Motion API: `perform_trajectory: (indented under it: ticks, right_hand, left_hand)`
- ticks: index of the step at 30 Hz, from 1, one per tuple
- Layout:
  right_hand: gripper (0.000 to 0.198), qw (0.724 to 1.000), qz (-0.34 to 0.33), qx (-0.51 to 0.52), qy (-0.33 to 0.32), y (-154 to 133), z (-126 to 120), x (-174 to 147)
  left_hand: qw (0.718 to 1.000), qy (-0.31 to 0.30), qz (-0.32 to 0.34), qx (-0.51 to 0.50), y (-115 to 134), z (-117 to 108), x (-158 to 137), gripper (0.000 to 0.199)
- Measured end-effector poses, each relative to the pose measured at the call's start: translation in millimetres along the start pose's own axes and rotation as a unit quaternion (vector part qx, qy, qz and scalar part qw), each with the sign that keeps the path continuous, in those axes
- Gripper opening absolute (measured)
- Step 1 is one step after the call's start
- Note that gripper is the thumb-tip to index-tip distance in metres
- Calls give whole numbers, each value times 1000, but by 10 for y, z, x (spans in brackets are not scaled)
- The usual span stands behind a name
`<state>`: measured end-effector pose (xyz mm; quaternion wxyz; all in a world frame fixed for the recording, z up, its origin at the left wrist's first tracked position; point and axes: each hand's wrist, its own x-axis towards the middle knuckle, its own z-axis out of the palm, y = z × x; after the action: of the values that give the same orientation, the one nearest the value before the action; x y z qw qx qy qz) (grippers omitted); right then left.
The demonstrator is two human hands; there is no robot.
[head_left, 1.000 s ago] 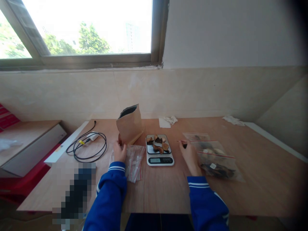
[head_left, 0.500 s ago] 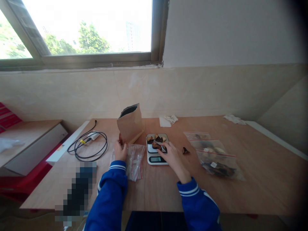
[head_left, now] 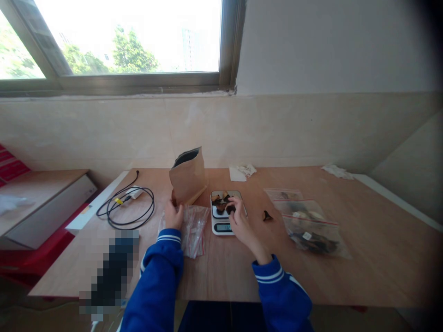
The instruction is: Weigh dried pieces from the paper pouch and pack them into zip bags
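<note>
On the white digital kitchen scale (head_left: 224,229) lie several pieces of dark brown and tan dried peel (head_left: 221,208). My right hand (head_left: 240,226) is over the plate, thumb and forefinger closed around a dark piece of it. A brown paper bag (head_left: 188,177) stands upright, its mouth gaping, left of the scale. My left hand (head_left: 173,216) touches the bag's lower left corner, thumb apart from the fingers; some fingertips are hard to make out. Clear zip bags (head_left: 196,230) lie flat beside that hand. One three-lobed dried peel (head_left: 266,216) rests on the table right of the scale.
Filled clear zip bags (head_left: 314,240) lie at the right. A coiled black cable (head_left: 152,210) with a white adapter (head_left: 134,192) and a blurred-out dark object (head_left: 110,267) are on the left. White paper (head_left: 237,174) lies near the wall, and crumpled tissue (head_left: 337,172) farther right.
My right hand has drawn its fingers together around a dark peel piece and shifted slightly over the scale. The pieces on the plate have moved a little. My left hand stays by the paper bag.
</note>
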<state>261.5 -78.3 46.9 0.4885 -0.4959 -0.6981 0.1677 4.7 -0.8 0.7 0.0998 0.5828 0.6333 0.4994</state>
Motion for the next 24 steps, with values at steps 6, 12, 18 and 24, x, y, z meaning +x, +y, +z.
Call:
perform_trajectory:
  ticks: [6, 12, 18, 24]
  right_hand:
    - [14, 998, -27, 40, -30, -19, 39, 6]
    - [15, 998, -40, -47, -32, 85, 30, 54]
    - [21, 979, -11, -201, -28, 180, 124, 82]
    - [23, 968, 3, -249, 26, 178, 112, 159]
  left_hand:
    - [1000, 1, 2, 6, 17, -10, -1, 22]
    - [1000, 2, 4, 9, 31, -9, 1, 21]
    - [1000, 20, -7, 4, 26, -6, -4, 20]
    - [999, 53, 1, 5, 26, -16, -2, 36]
